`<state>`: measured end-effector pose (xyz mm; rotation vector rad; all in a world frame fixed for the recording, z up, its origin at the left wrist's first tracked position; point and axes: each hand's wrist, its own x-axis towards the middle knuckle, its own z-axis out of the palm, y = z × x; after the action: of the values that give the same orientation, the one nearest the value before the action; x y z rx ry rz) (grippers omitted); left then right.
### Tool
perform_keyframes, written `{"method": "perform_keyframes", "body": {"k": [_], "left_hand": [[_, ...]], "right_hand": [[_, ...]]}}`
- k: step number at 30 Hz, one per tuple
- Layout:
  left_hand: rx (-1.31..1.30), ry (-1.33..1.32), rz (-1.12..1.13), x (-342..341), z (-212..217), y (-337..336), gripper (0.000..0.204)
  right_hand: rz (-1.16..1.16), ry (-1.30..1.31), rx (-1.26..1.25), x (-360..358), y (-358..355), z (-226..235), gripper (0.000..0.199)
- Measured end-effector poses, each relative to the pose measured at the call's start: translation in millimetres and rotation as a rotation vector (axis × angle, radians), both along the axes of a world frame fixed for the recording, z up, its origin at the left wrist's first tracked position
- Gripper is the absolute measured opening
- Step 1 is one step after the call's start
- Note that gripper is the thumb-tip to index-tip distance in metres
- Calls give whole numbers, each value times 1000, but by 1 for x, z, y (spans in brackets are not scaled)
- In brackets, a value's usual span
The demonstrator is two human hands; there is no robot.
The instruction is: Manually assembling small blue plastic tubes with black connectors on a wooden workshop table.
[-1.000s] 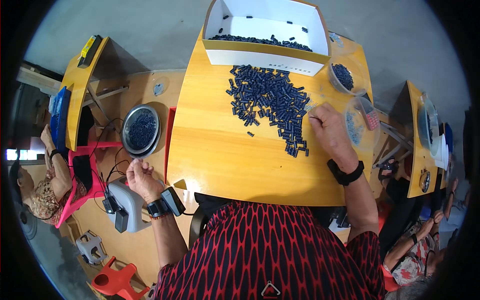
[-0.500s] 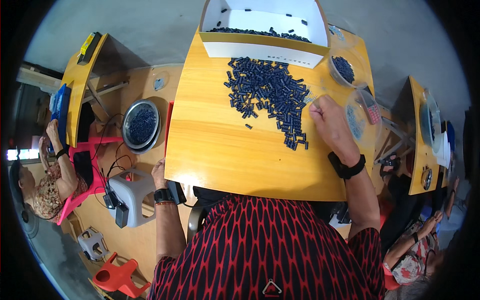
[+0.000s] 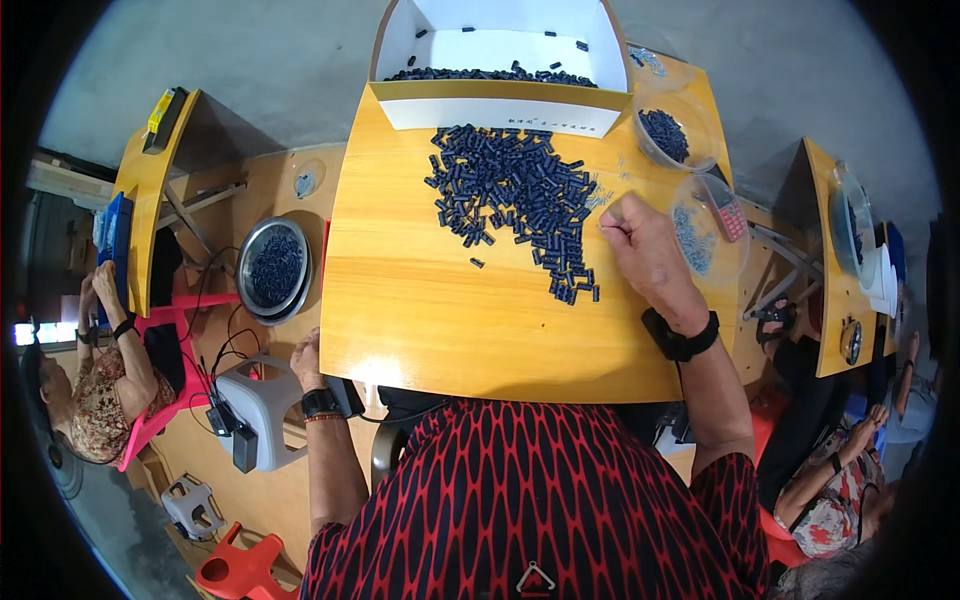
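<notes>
right hand (image 3: 645,245) pinched shut on something tiny beside the pile of dark parts (image 3: 515,195); one careless sweep probably scatters them off the table (image 3: 420,310); left hand (image 3: 305,355) grip can't tell

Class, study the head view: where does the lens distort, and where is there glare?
Head view: fisheye bends the table edges, most near the black rim; soft glare sits on its near edge by the left hand; the pile and right hand look sharp.

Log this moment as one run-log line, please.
left hand: at wooden table edge | right hand: beside heap of small dark blue cylinders
</notes>
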<state>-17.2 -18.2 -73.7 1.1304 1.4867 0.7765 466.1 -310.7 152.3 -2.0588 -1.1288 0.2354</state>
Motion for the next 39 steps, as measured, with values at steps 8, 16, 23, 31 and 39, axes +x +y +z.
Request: {"method": "perform_keyframes", "body": {"k": [8, 16, 23, 31, 39], "left_hand": [[388, 30, 326, 53, 95, -16, 17], [680, 8, 280, 62, 141, -21, 20], [694, -182, -44, 150, 222, -63, 14], [657, -81, -1132, 260, 235, -136, 17], [822, -54, -1261, 303, 212, -165, 27]], "right_hand": [[-37, 88, 9, -1, -7, 2, 12], [-20, 294, 51, -7, -18, 3, 9], [3, 569, 196, -15, -29, -10, 15], [70, 480, 189, -15, -49, -11, 11], [17, 805, 126, -26, -65, -6, 13]]}}
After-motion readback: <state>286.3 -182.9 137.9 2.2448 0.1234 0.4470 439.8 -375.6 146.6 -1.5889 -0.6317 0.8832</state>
